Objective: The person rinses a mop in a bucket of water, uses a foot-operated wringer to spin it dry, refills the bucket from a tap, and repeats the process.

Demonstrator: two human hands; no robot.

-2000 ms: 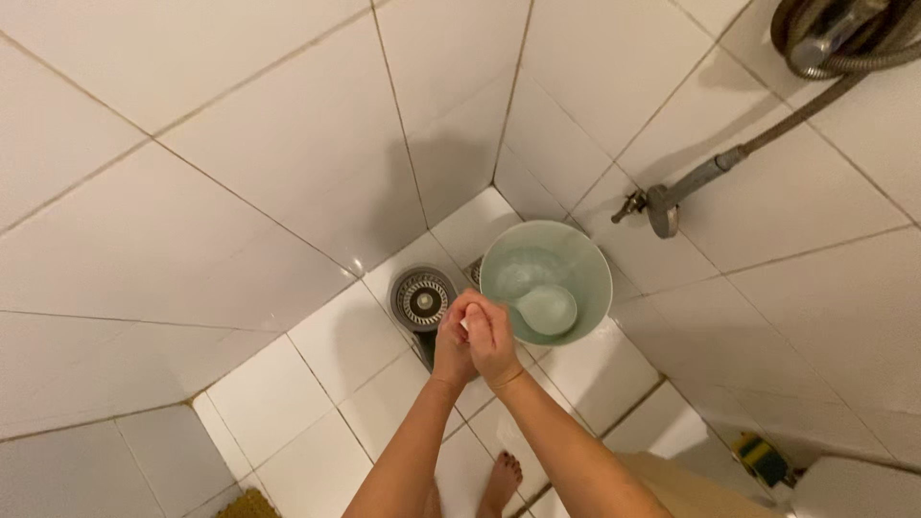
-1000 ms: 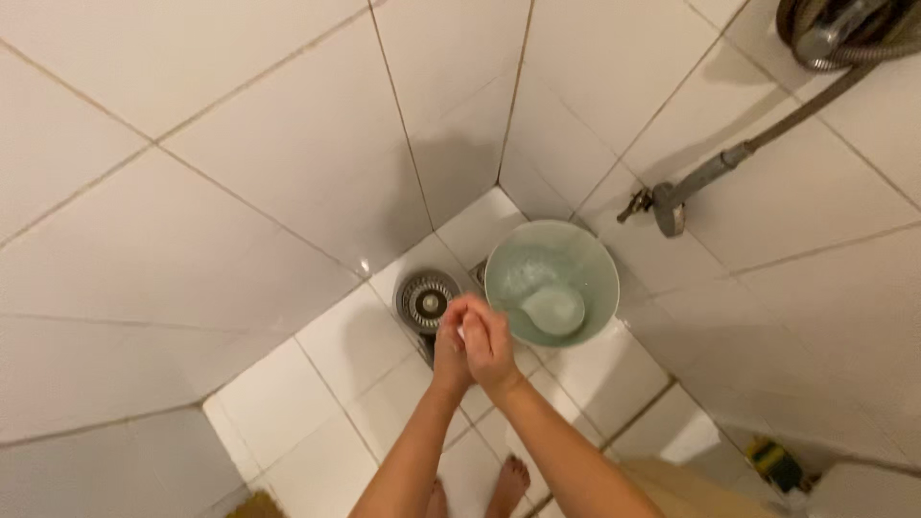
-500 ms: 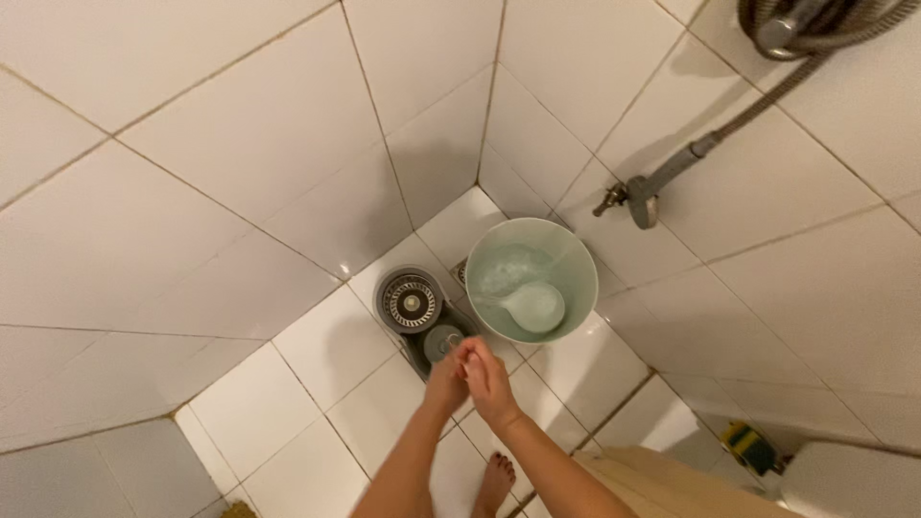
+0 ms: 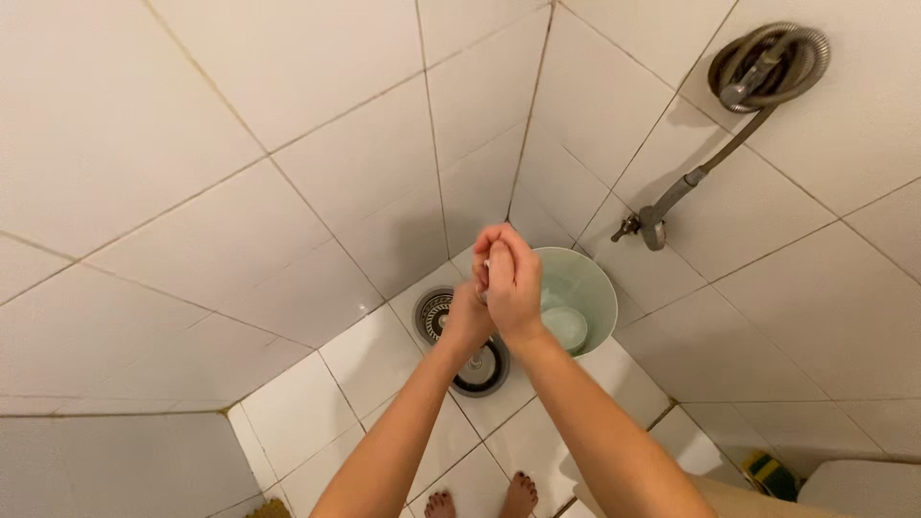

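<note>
My left hand (image 4: 468, 321) and my right hand (image 4: 512, 276) are pressed together, the right one wrapped over the fingers of the left. A small pale bit shows between them at the top; I cannot tell what it is. They are held up over the near left rim of a pale green bucket (image 4: 597, 290) that stands on the floor in the tiled corner. Inside it lies a pale green dipper (image 4: 566, 327) in some water.
A round metal floor drain (image 4: 435, 309) and a second round metal piece (image 4: 484, 372) lie left of the bucket. A tap (image 4: 651, 226) with a coiled metal hose (image 4: 767, 65) is on the right wall. My bare feet (image 4: 521, 494) are below; a green-yellow object (image 4: 763, 472) sits bottom right.
My joined hands have risen from below the bucket to in front of its left rim. The view has shifted, showing more of the wall and the coiled hose.
</note>
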